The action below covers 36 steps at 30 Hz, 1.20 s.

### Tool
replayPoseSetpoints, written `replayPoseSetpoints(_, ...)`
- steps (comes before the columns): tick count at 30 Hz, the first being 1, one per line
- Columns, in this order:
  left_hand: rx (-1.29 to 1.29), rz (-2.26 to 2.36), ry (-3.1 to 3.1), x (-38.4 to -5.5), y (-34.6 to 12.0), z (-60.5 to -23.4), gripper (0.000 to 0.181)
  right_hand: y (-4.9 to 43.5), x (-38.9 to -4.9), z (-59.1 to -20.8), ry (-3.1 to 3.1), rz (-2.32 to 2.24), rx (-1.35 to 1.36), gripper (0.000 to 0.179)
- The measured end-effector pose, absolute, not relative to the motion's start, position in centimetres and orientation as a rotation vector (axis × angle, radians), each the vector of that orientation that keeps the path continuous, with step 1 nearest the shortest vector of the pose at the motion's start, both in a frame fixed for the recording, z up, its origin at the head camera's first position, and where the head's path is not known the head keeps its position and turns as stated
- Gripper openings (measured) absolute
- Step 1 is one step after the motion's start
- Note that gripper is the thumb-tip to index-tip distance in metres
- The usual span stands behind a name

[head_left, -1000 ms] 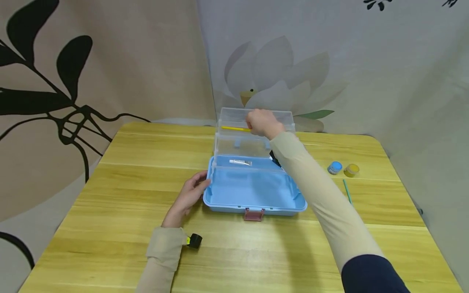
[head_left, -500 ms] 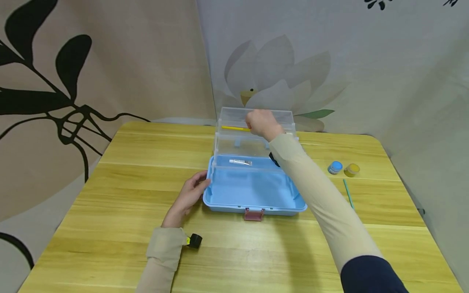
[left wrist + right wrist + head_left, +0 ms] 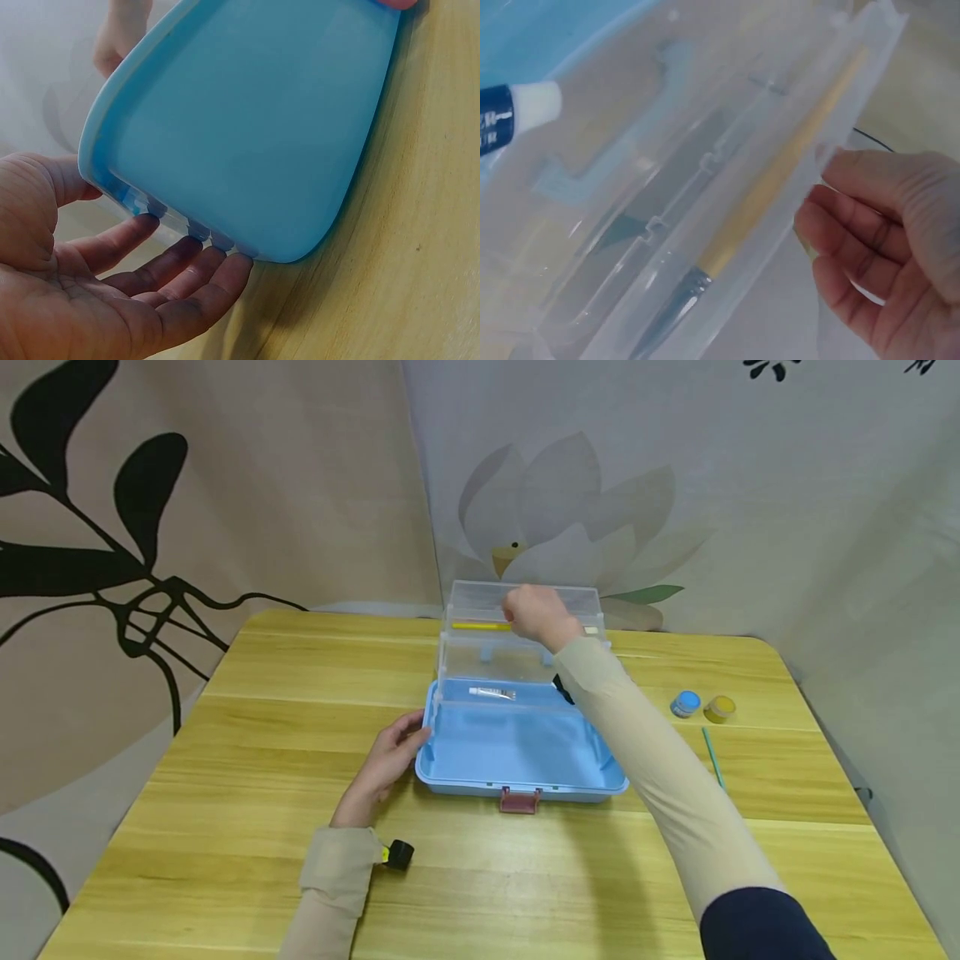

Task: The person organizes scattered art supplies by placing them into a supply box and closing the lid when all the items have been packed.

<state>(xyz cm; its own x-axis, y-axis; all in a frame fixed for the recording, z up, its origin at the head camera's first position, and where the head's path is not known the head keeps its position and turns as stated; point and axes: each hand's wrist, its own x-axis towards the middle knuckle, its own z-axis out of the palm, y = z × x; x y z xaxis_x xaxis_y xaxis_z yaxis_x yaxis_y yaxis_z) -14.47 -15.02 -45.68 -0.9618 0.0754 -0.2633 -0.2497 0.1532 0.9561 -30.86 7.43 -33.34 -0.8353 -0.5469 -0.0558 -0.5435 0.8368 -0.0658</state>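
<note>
A light blue plastic storage box (image 3: 517, 752) stands on the table with its clear plastic lid (image 3: 465, 660) raised behind it. My left hand (image 3: 386, 756) holds the box's left end, thumb at the rim and fingertips (image 3: 236, 270) against the side. At the back, my right hand (image 3: 540, 612) reaches over the box and pinches the lid's edge between thumb and fingers (image 3: 825, 225). Lying in the clear compartment is a paintbrush (image 3: 757, 195) with a yellow handle, partly hidden by the hand in the head view. A small paint tube (image 3: 492, 692) shows through the clear plastic.
Right of the box stand a blue-lidded paint jar (image 3: 686, 703) and a yellow one (image 3: 720, 708). A thin teal stick (image 3: 712, 754) lies beside them, partly behind the right sleeve. A purple latch (image 3: 519, 800) hangs at the box's front. Printed curtains close off the table's back.
</note>
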Motion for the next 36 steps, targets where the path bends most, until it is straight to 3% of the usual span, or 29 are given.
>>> replayPoseSetpoints(3, -0.172, 1.893, 2.179, -14.5, -15.0, -45.7, 0.045, 8.0, -30.5, -32.9, 2.933, -0.217, -0.87, 0.014)
replayPoseSetpoints(6, -0.18, 1.899, 2.176, -14.5, -15.0, -45.7, 0.044, 9.0, -30.1, -32.4, 2.945, -0.357, -0.854, 0.019)
replayPoseSetpoints(20, -0.163, 1.887, 2.187, -14.4, -15.0, -45.7, 0.045, 16.4, -26.6, -32.3, 3.115, -0.637, -0.715, 0.012)
replayPoseSetpoints(36, -0.187, 1.859, 2.183, -14.5, -15.0, -45.7, 0.046, 25.0, -20.4, -37.1, 3.206, -0.905, -0.447, 0.015)
